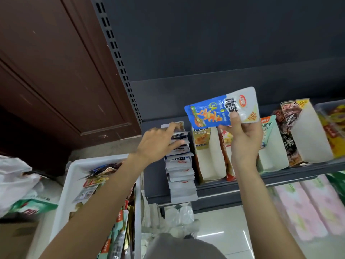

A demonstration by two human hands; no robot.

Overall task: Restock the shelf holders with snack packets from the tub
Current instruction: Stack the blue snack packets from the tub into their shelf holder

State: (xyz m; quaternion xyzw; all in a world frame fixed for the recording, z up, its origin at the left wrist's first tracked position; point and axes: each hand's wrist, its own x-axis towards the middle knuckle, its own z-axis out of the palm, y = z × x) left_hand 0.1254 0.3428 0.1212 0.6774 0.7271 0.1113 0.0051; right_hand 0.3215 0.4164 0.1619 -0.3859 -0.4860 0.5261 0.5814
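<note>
Head view: a white tub (71, 176) is filled with snack packets; a blue packet (214, 111) is pinched by the right hand (244, 137) above the shelf holders (209, 165), stacked packets (179, 159) pressed by left hand (158, 143) fingers spread

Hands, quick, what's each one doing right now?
Left hand: open, straight fingers pressing on the row of packets in the holder.
Right hand: holding a blue packet, thumb pinching it.
</note>
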